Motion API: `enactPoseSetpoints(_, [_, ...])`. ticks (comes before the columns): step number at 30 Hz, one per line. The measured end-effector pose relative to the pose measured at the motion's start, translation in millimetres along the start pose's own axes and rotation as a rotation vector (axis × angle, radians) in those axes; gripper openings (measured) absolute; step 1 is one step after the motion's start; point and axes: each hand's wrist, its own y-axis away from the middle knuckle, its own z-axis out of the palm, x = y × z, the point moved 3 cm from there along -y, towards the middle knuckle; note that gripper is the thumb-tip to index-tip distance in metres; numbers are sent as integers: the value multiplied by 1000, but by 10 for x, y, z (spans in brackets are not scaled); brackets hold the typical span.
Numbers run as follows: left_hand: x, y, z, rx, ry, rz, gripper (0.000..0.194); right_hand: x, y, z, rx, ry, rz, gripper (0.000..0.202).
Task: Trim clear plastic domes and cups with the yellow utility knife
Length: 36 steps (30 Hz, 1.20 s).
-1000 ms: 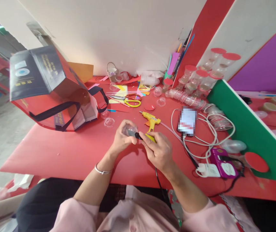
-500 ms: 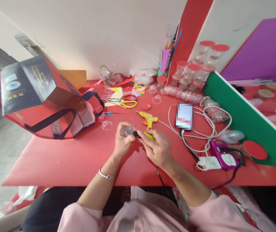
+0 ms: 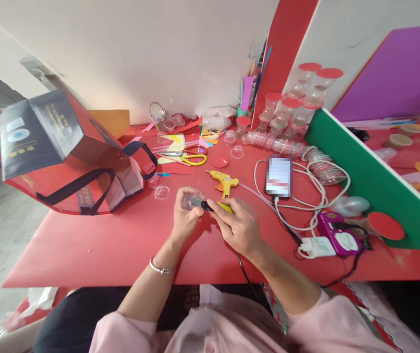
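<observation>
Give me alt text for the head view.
A person's left hand holds a clear plastic piece; the right hand holds a yellow-handled tool, its grey tip at the piece. On the red table beyond lie a glue gun and scissors, with a bag at left.

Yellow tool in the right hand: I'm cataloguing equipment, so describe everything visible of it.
The tool has a yellow handle, black collar and grey, metallic-looking tip. The right hand grips it above the red table, its tip pointing toward the clear plastic piece in the left hand; contact there is unclear.
</observation>
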Motion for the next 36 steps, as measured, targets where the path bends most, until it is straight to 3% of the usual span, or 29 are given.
enactPoseSetpoints(7, [44,-18,-11,-44,46,46,70,-18,16,4,-16,-36,-2,42])
enactPoseSetpoints(14, [5,-36,-32,11,107,74,57,45,14,20,14,52,46,39])
enactPoseSetpoints(17, [30,-33,-43,33,74,22,49,79,0,8,28,87,66,39])
enactPoseSetpoints(20, [98,-36,-36,-28,88,-91,40,78,-6,6,1,54,78,39])
enactPoseSetpoints(22, [140,-42,-28,-104,150,-157,44,77,-9,1,-16,-20,122,40])
enactPoseSetpoints(26, [138,-56,-32,-213,220,-206,32,114,-33,-41,-46,-171,323,37])
enactPoseSetpoints(28, [101,-62,-47,-201,201,-216,43,137,-47,-58,-92,-261,426,37])
enactPoseSetpoints(31, [49,-64,-70,-171,127,-235,35,156,-54,-67,-169,-376,539,39])
enactPoseSetpoints(33, [27,-62,-90,-145,94,-237,27,153,-56,-69,-199,-377,556,39])
enactPoseSetpoints(36, [4,-60,-111,-108,116,-232,44,130,-67,-72,-211,-287,506,39])
